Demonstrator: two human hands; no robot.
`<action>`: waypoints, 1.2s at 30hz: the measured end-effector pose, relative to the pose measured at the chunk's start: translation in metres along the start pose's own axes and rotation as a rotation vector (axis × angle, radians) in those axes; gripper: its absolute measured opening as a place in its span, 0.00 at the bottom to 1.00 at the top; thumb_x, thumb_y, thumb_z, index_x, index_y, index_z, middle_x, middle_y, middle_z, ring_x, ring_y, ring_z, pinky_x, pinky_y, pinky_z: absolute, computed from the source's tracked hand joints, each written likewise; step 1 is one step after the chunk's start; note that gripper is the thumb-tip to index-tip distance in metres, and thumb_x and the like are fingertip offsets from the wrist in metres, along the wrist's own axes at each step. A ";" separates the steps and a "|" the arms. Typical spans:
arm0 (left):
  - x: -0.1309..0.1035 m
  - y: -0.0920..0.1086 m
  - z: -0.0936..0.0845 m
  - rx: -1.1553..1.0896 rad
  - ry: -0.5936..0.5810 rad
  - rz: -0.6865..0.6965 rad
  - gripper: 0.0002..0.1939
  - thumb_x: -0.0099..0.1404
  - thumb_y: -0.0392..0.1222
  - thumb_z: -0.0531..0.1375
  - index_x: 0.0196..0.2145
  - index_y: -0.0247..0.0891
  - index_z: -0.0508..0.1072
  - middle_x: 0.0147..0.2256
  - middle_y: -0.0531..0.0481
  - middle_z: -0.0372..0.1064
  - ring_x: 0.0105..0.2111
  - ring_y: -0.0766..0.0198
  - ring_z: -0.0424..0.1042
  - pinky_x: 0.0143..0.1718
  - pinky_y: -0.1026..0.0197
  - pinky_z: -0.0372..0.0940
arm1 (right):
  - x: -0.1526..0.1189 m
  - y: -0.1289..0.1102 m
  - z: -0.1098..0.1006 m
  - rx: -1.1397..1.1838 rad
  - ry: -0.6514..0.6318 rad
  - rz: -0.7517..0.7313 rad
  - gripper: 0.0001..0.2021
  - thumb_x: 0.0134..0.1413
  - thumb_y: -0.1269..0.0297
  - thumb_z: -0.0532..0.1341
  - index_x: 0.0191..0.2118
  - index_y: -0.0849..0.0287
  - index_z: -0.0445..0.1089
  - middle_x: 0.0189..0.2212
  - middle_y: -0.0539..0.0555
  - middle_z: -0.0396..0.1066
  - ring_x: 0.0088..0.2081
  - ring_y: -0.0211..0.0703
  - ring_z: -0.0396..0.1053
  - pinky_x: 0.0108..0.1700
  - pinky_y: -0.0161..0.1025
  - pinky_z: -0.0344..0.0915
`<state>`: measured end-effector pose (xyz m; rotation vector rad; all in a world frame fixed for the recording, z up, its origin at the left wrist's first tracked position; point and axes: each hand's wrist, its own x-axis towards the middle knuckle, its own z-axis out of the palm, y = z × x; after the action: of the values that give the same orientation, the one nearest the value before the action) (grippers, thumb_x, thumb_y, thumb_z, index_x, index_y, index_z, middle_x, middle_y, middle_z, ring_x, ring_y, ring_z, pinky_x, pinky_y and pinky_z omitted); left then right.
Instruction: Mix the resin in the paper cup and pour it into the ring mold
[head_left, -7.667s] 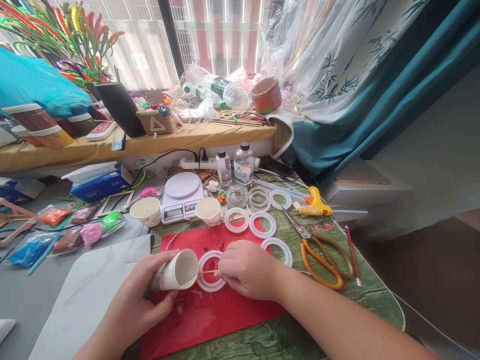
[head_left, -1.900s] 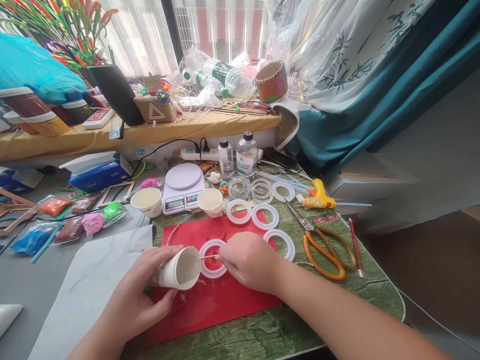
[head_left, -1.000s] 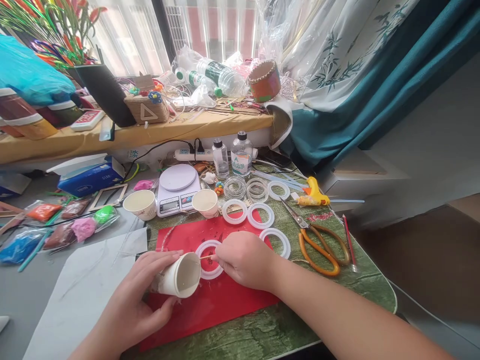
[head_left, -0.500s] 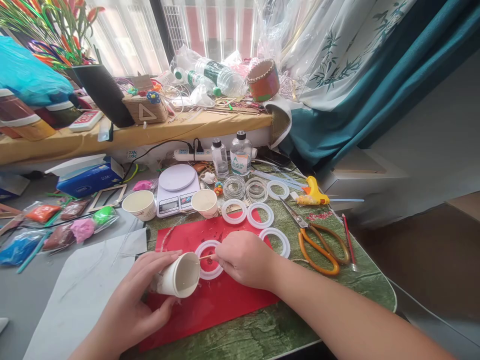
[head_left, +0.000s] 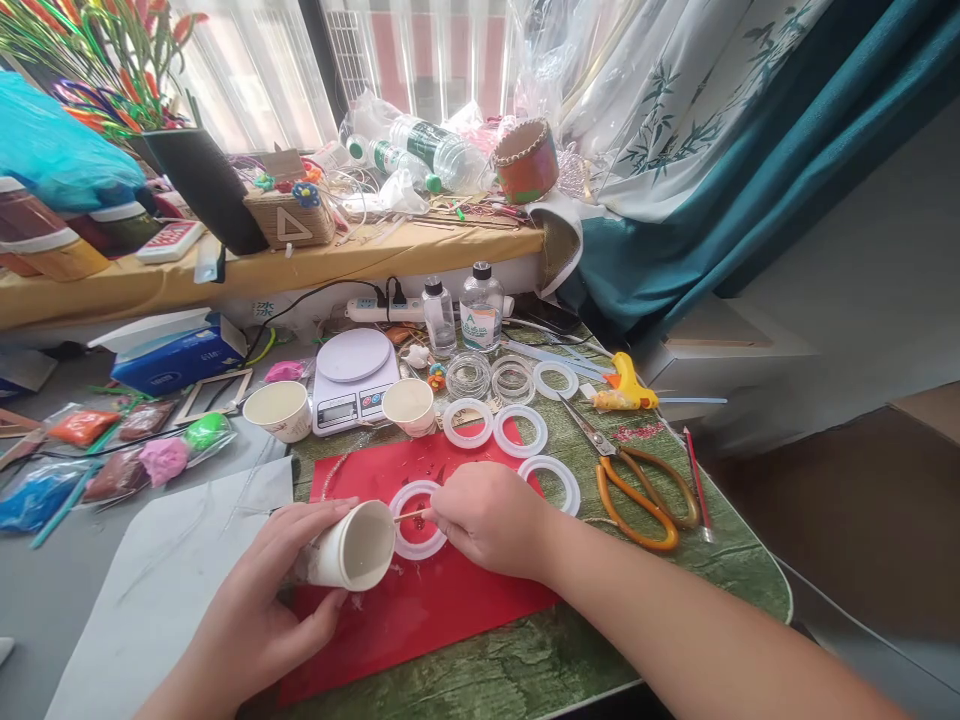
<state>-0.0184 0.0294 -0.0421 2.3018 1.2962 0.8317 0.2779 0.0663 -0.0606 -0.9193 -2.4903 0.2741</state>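
My left hand [head_left: 300,580] is wrapped round a white paper cup [head_left: 364,548], tilted so its mouth faces right. Between the fingertips of my right hand [head_left: 487,520] is a thin wooden stick [head_left: 411,514], its other end at the cup's rim. Just beneath the stick, a white ring-shaped mold [head_left: 418,550] lies on a red sheet [head_left: 405,630]; tiny dark red bits show inside the ring. Other ring molds [head_left: 550,484] lie beyond and to the right of my right hand. What the tilted cup holds is hard to make out.
Behind stand paper cups [head_left: 409,407], a kitchen scale [head_left: 356,375] and clear bottles [head_left: 482,310]. Scissors [head_left: 637,480], a pencil [head_left: 697,480] and a yellow glue gun [head_left: 630,385] lie to the right. Clay packets [head_left: 165,460] and white paper [head_left: 180,570] are at left.
The cup in my left hand has shifted slightly left. My right hand stays almost in place with the stick.
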 end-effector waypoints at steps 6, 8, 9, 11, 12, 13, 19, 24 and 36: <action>-0.001 -0.004 -0.001 0.020 0.019 -0.021 0.26 0.65 0.40 0.64 0.61 0.49 0.71 0.53 0.44 0.78 0.52 0.46 0.78 0.50 0.50 0.75 | 0.000 0.000 0.000 0.001 -0.005 0.009 0.14 0.71 0.68 0.59 0.30 0.56 0.68 0.27 0.51 0.74 0.29 0.44 0.66 0.32 0.42 0.53; -0.001 -0.005 -0.001 0.027 0.027 -0.021 0.26 0.65 0.40 0.63 0.60 0.50 0.71 0.52 0.44 0.77 0.51 0.46 0.78 0.49 0.50 0.75 | 0.000 0.000 0.000 -0.001 -0.001 0.003 0.14 0.71 0.68 0.59 0.30 0.56 0.68 0.27 0.51 0.74 0.29 0.43 0.66 0.32 0.42 0.53; -0.001 -0.005 -0.001 0.029 0.033 -0.022 0.26 0.65 0.40 0.63 0.60 0.50 0.71 0.52 0.45 0.77 0.51 0.46 0.78 0.49 0.51 0.75 | 0.000 0.000 0.000 -0.004 0.002 0.000 0.14 0.72 0.68 0.59 0.30 0.57 0.69 0.27 0.51 0.74 0.29 0.43 0.66 0.32 0.42 0.54; -0.001 -0.005 -0.001 0.034 0.037 -0.027 0.26 0.65 0.41 0.63 0.61 0.50 0.71 0.52 0.45 0.77 0.51 0.46 0.77 0.49 0.51 0.75 | -0.001 0.000 0.000 -0.008 0.010 -0.004 0.14 0.72 0.68 0.58 0.31 0.57 0.69 0.27 0.51 0.74 0.29 0.43 0.66 0.32 0.42 0.54; -0.002 -0.006 -0.001 0.036 0.036 -0.031 0.26 0.66 0.41 0.63 0.61 0.50 0.71 0.53 0.45 0.77 0.51 0.46 0.77 0.50 0.51 0.74 | -0.001 0.000 0.000 -0.009 0.015 -0.007 0.14 0.72 0.68 0.58 0.30 0.57 0.69 0.27 0.51 0.74 0.29 0.43 0.66 0.32 0.42 0.54; -0.002 -0.006 -0.001 0.038 0.032 -0.035 0.26 0.66 0.41 0.62 0.61 0.50 0.70 0.53 0.45 0.76 0.52 0.46 0.76 0.50 0.51 0.74 | -0.001 0.000 0.000 -0.008 0.021 -0.009 0.14 0.72 0.68 0.58 0.30 0.57 0.69 0.26 0.51 0.74 0.29 0.43 0.66 0.32 0.42 0.54; -0.005 -0.007 0.001 0.038 0.017 -0.064 0.25 0.69 0.41 0.59 0.63 0.50 0.67 0.55 0.45 0.73 0.55 0.48 0.74 0.54 0.50 0.71 | 0.000 0.000 0.000 -0.007 0.035 -0.014 0.14 0.71 0.68 0.58 0.30 0.58 0.70 0.26 0.51 0.74 0.28 0.43 0.66 0.32 0.42 0.54; -0.005 -0.008 0.002 0.069 0.053 -0.060 0.24 0.70 0.41 0.59 0.62 0.49 0.69 0.55 0.45 0.73 0.54 0.48 0.75 0.54 0.52 0.71 | 0.000 0.000 0.000 -0.016 0.014 -0.009 0.14 0.72 0.68 0.58 0.31 0.57 0.71 0.27 0.51 0.74 0.29 0.44 0.67 0.33 0.43 0.54; -0.002 -0.002 0.003 0.114 0.073 -0.081 0.23 0.70 0.41 0.58 0.62 0.49 0.68 0.55 0.46 0.74 0.54 0.47 0.75 0.55 0.50 0.71 | -0.002 0.001 0.003 -0.006 0.099 -0.026 0.16 0.72 0.67 0.56 0.29 0.58 0.70 0.24 0.51 0.72 0.27 0.42 0.63 0.31 0.43 0.51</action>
<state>-0.0188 0.0288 -0.0460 2.3069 1.4936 0.8420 0.2787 0.0659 -0.0641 -0.8809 -2.4114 0.2082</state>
